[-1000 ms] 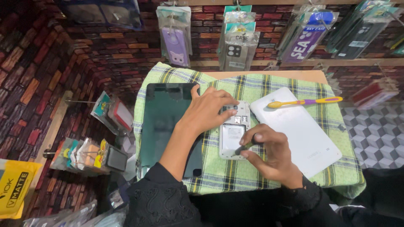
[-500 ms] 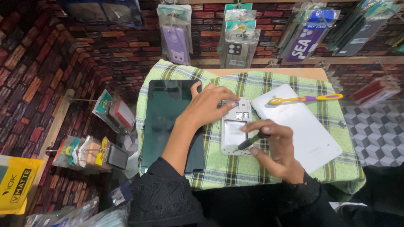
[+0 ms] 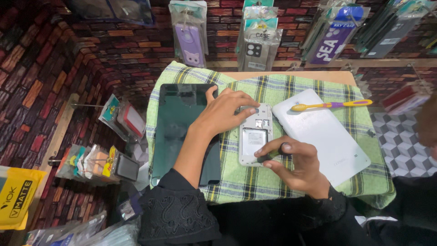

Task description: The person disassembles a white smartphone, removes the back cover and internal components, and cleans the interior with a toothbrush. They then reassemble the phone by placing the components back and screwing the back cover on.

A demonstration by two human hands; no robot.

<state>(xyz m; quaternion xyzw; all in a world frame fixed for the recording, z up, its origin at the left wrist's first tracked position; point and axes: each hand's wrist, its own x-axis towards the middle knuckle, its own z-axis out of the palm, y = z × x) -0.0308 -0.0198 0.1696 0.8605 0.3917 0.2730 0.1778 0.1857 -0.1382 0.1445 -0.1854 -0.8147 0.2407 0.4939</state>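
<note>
A small phone [image 3: 255,138] with its back cover off lies on a green checked cloth [image 3: 236,180]. My left hand [image 3: 226,110] presses down on the phone's top end, fingers spread over its camera area. My right hand [image 3: 291,163] pinches a small dark screwdriver [image 3: 268,157] whose tip sits at the phone's lower right corner. A large black tablet [image 3: 182,132] lies under my left wrist. To the right rests a white tablet [image 3: 325,136], face down, with a yellow and purple toothbrush [image 3: 332,105] across its top.
Packaged phone cases hang on a brick-patterned wall behind the table [image 3: 255,41]. More packets hang on hooks at the left [image 3: 120,118]. The wooden table edge [image 3: 296,76] shows beyond the cloth. A checkered floor lies at the right.
My right hand has shifted slightly down along the phone's right edge, moving the screwdriver tip toward the lower corner. My left hand stays pressed on the phone's top.
</note>
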